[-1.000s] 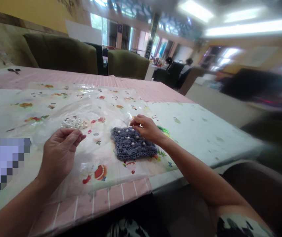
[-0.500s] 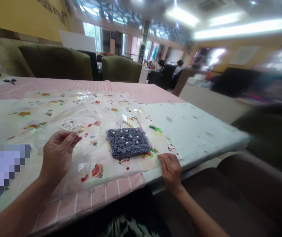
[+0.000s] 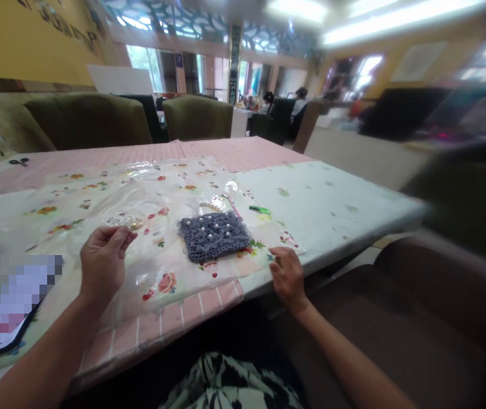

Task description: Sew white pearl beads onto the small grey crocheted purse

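A dark grey-blue crocheted pouch point(image 3: 215, 238) with white pearl beads on its front lies flat on the patterned plastic sheet. A beaded strand point(image 3: 209, 205) shows behind its top edge. On the left, my left hand point(image 3: 102, 264) is closed, thumb and fingertips pressed together, just in front of a heap of white pearl beads point(image 3: 119, 220) on clear plastic. Whatever is in that pinch is too small to make out. My right hand point(image 3: 288, 278) is at the table's front right edge, beside the pouch and apart from it. Its thumb and fingers are bent with a gap between them.
A bright green item point(image 3: 260, 209) lies behind the pouch, to its right. Small black scissors point(image 3: 19, 162) rest at the far left. A blurred-out flat device point(image 3: 17, 307) lies at the near left. Green chairs point(image 3: 198, 116) stand behind the table; people sit farther back.
My right hand has parted its thumb and fingers, which were pinched together. My left hand stays pinched by the beads. The camera view has shifted slightly; the pouch lies still.
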